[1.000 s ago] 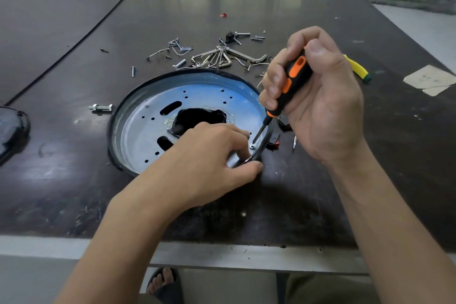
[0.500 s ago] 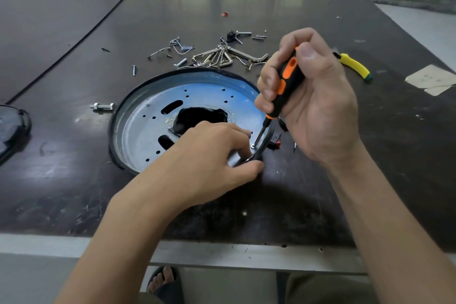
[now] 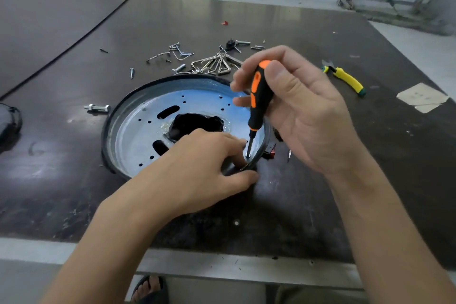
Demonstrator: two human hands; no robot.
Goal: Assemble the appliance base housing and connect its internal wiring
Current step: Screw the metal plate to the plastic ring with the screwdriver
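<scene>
A loose bolt lies on the dark desk at nine o'clock from the round base housing, which sits flat with hex keys heaped just past its twelve o'clock edge. The left hand pinches the housing's black rim near five o'clock, fingers inside and thumb outside. The right hand curls round an orange-and-black screwdriver, nearly upright, tip on a screw at four o'clock; a yellow-handled tool lies at two o'clock.
</scene>
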